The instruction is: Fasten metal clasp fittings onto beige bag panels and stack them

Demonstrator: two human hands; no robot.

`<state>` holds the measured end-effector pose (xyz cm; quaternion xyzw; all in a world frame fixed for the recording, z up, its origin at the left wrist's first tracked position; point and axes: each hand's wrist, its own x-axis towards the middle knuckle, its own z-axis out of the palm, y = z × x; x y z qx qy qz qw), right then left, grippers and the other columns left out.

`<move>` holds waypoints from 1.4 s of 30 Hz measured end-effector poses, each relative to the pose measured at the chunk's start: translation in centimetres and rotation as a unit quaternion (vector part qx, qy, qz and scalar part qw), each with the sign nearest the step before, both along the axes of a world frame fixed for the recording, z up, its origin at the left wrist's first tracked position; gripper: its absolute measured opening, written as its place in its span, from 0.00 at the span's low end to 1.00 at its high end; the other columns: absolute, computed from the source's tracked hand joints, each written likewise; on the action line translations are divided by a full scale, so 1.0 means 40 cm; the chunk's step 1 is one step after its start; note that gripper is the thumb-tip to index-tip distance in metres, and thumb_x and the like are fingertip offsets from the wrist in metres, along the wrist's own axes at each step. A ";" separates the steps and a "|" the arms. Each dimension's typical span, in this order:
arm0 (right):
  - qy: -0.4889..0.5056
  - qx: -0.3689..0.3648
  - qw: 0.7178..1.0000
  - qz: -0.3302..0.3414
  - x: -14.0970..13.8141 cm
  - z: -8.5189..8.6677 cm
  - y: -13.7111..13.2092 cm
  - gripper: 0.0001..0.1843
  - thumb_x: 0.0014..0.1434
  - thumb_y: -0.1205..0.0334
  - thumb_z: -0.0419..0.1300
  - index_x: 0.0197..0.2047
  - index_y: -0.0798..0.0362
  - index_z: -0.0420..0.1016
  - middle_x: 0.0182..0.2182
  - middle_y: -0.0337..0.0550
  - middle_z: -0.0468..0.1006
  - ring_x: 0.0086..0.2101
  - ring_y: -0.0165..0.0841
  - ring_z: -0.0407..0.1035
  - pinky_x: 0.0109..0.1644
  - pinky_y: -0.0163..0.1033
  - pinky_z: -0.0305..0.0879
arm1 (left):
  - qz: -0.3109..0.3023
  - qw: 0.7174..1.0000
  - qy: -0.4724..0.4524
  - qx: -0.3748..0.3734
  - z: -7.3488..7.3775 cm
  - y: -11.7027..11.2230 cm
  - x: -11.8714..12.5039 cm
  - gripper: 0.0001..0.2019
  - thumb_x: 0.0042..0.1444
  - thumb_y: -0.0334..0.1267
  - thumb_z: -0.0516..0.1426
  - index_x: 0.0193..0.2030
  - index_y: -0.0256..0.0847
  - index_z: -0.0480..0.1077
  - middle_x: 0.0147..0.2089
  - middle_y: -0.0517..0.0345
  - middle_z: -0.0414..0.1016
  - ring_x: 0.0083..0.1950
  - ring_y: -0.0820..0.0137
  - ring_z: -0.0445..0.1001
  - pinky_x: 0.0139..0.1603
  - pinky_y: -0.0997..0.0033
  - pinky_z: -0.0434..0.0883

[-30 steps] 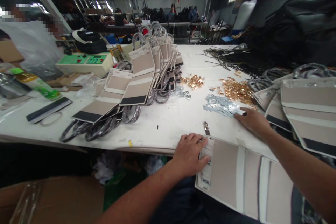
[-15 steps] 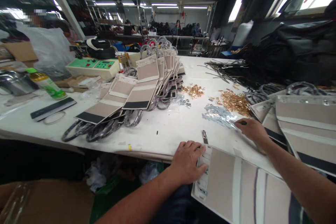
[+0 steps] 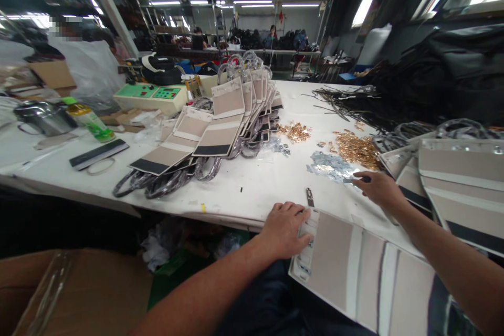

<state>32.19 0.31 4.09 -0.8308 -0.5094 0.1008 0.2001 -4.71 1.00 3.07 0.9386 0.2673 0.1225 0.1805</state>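
My left hand [image 3: 286, 231] lies over the near end of a long beige panel [image 3: 334, 241] with white and dark bands, its fingers and thumb closed on the end strip. Small metal fittings show along that strip. Just beyond the fingertips, a slim metal clip [image 3: 310, 197] lies on the table. Over the right edge of a heap of flat silver metal pieces [image 3: 328, 167], my right hand [image 3: 380, 189] pinches a small dark object [image 3: 366, 179], whose kind I cannot make out. A thin grey piece [image 3: 348, 180] shows at its fingertips.
Gold-coloured metal pieces [image 3: 358, 149] lie behind the silver heap. Beige panels with wrapped handles are stacked at left [image 3: 218, 139] and right [image 3: 460, 168]. A green-topped machine [image 3: 151, 97], a bottle [image 3: 90, 122] and a steel pot [image 3: 45, 117] stand farther left. People sit in the background.
The view has turned slightly left. My right hand stays at the silver heap, and a thin grey piece now shows at its fingertips. My left hand keeps its place on the panel.
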 end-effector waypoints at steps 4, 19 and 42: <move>-0.026 -0.012 0.999 0.022 -0.036 0.007 -0.055 0.25 0.61 0.48 0.63 0.56 0.51 0.83 0.32 0.46 0.86 0.29 0.43 0.80 0.37 0.43 0.67 | 0.004 1.000 0.016 0.013 0.011 -0.006 0.005 0.29 0.65 0.51 0.60 0.70 0.44 0.66 0.67 0.52 0.75 0.65 0.54 0.70 0.64 0.48 0.67; -0.051 0.026 0.995 0.081 -0.468 -0.107 -0.304 0.28 0.73 0.54 0.46 0.69 0.48 0.73 0.44 0.44 0.83 0.36 0.41 0.81 0.34 0.43 0.73 | -0.018 0.999 0.026 0.039 0.009 0.001 0.004 0.29 0.70 0.53 0.57 0.72 0.43 0.63 0.67 0.50 0.73 0.65 0.55 0.68 0.62 0.48 0.66; -0.025 0.025 0.997 0.072 -0.492 -0.101 -0.292 0.28 0.72 0.59 0.48 0.72 0.51 0.69 0.41 0.46 0.82 0.32 0.38 0.79 0.31 0.38 0.70 | -0.067 0.994 0.082 0.032 0.004 0.040 0.021 0.31 0.74 0.55 0.51 0.78 0.45 0.56 0.75 0.48 0.66 0.69 0.52 0.64 0.64 0.46 0.63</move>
